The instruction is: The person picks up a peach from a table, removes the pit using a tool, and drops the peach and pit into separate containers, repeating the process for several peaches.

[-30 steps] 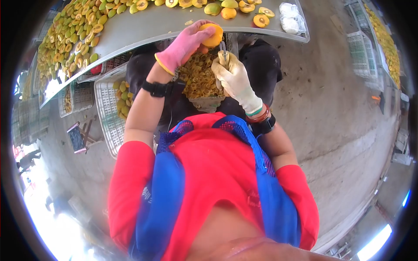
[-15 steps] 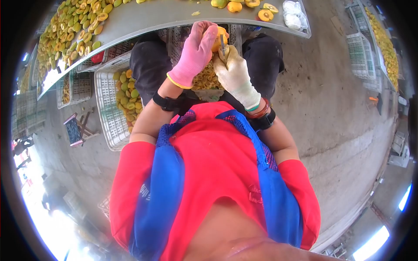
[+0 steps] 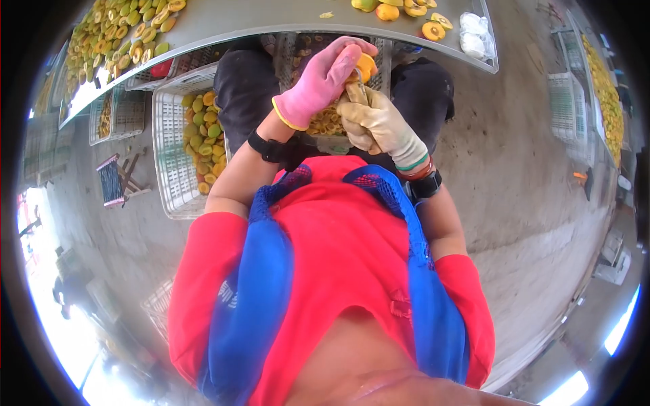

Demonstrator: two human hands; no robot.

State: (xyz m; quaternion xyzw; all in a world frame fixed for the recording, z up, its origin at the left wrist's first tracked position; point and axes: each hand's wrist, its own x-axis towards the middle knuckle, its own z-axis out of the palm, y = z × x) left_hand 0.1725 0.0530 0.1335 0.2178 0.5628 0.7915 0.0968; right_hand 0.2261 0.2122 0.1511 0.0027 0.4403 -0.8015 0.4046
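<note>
Head view, upper centre of the frame: your left hand (image 3: 325,78), in a pink glove, grips 1 yellow fruit (image 3: 366,66), fingers wrapped over its top. Your right hand (image 3: 369,115), in a cream glove, is curled closed just below and touching it, around a tool (image 3: 356,76) that is mostly hidden. Beneath both hands, between your knees: crate (image 3: 384,62) with cut pieces (image 3: 328,123). Table (image 3: 271,17) spans the top edge; heap (image 3: 125,34) of halved fruit upper left, 1 white bag (image 3: 477,37) at its right corner. Left of your knees: white crate (image 3: 169,142) holding whole-looking and cut fruit. Stool (image 3: 120,181), left of the frame.
</note>
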